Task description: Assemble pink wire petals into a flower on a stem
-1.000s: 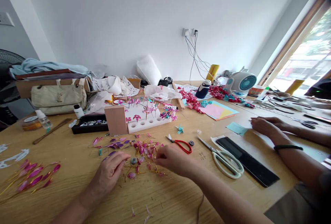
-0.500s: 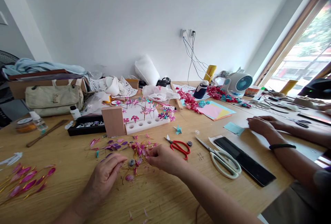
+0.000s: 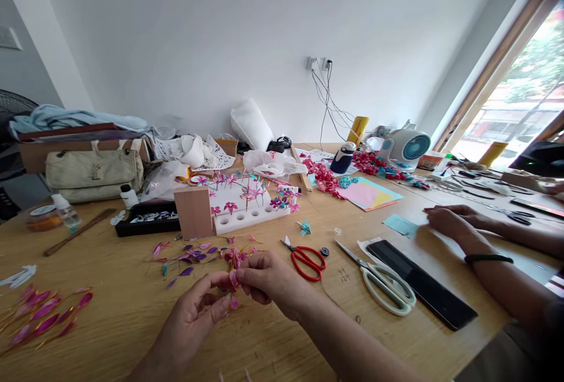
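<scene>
Above the wooden table, my right hand [image 3: 263, 279] pinches a pink petal [image 3: 234, 278] between thumb and fingertips. My left hand [image 3: 196, 317] is just left of it, its index fingertip close to the petal and its fingers curled round; what lies inside them is hidden. Right behind both hands is a heap of pink petals on gold wire stems [image 3: 235, 255]. Loose purple petals [image 3: 198, 254] lie beyond my left hand. Beside my right hand rest red-handled scissors [image 3: 308, 262] and a small dark spool [image 3: 325, 251].
A white foam stand [image 3: 247, 217] bears wired flowers behind a wooden block [image 3: 194, 213]. More pink petals [image 3: 46, 314] lie at left. White-handled scissors [image 3: 388, 291] and a black phone [image 3: 420, 285] are at right, near another person's hands [image 3: 449, 220].
My two hands have come together over the petals, the right now with a petal in its fingertips. The grey spool that lay between them no longer shows.
</scene>
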A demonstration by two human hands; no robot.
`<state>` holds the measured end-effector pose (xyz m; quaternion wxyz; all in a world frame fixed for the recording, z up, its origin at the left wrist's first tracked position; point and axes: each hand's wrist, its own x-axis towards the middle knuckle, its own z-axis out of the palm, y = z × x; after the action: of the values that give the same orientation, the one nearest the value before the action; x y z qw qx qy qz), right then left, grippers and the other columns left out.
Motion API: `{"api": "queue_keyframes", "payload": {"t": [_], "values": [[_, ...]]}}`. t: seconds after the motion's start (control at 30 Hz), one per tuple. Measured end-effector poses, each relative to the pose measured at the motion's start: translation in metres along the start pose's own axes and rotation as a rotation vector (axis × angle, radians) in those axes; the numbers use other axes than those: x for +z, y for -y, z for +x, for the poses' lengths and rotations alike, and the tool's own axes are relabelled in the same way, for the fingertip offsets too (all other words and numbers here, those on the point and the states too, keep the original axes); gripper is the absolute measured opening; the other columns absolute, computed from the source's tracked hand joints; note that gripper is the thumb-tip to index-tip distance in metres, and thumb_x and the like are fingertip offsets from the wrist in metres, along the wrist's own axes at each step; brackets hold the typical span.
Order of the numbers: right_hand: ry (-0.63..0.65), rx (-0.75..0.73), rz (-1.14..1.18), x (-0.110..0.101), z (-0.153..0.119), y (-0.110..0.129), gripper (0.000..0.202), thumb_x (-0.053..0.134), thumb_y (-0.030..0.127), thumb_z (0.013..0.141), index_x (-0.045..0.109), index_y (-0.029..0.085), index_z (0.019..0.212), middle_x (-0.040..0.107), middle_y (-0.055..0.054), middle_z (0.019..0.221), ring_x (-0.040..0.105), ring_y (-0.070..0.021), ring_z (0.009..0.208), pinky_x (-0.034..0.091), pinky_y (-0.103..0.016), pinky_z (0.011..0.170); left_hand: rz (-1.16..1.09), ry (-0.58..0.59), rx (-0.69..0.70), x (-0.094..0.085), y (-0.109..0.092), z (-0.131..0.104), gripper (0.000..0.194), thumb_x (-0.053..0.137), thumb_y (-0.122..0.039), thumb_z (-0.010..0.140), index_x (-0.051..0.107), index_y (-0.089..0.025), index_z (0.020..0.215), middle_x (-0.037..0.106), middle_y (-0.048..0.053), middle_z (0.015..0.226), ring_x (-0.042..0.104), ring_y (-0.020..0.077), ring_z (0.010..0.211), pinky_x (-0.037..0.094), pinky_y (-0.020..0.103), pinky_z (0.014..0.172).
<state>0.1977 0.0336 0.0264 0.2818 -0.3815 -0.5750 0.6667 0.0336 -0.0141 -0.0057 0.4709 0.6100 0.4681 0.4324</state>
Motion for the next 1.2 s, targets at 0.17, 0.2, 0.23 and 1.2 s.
{"api": "queue_keyframes", "payload": {"t": [0.17, 0.2, 0.23, 1.2], "values": [[0.01, -0.033, 0.073, 0.012, 0.005, 0.0, 0.034, 0.07, 0.04, 0.061, 0.05, 0.015, 0.052, 0.042, 0.008, 0.038, 0.031, -0.0027, 0.032, 0.016, -0.018, 0.032, -0.158, -0.005, -0.019, -0.001, 0.018, 0.007, 0.028, 0.063, -0.034, 0.072, 0.061, -0.024, 0.098, 0.065, 0.003, 0.091, 0.059, 0.0166, 0.07, 0.048, 0.029, 0.064], [0.018, -0.037, 0.087, 0.013, 0.006, 0.0, 0.033, 0.07, 0.04, 0.061, 0.05, 0.015, 0.052, 0.042, 0.009, 0.038, 0.031, -0.0027, 0.032, 0.016, -0.018, 0.032, -0.229, 0.001, -0.021, -0.001, 0.02, 0.008, 0.028, 0.064, -0.034, 0.072, 0.061, -0.024, 0.098, 0.066, 0.002, 0.089, 0.059, 0.0171, 0.071, 0.048, 0.029, 0.063], [0.029, -0.042, 0.102, 0.014, 0.007, 0.0, 0.033, 0.071, 0.04, 0.06, 0.05, 0.015, 0.053, 0.043, 0.008, 0.038, 0.031, -0.0027, 0.032, 0.016, -0.018, 0.032, -0.292, 0.006, -0.028, 0.0, 0.021, 0.009, 0.029, 0.064, -0.035, 0.071, 0.061, -0.025, 0.098, 0.066, 0.002, 0.086, 0.059, 0.0172, 0.072, 0.047, 0.028, 0.061], [0.138, -0.019, 0.43, 0.007, 0.013, -0.028, 0.031, 0.074, 0.037, 0.06, 0.054, 0.013, 0.064, 0.052, 0.004, 0.049, 0.036, -0.0032, 0.035, 0.014, -0.018, 0.035, 0.157, 0.044, 0.082, -0.012, 0.003, 0.004, 0.018, 0.056, -0.029, 0.076, 0.071, -0.021, 0.07, 0.069, 0.002, 0.067, 0.06, 0.0193, 0.066, 0.046, 0.027, 0.064]]}}
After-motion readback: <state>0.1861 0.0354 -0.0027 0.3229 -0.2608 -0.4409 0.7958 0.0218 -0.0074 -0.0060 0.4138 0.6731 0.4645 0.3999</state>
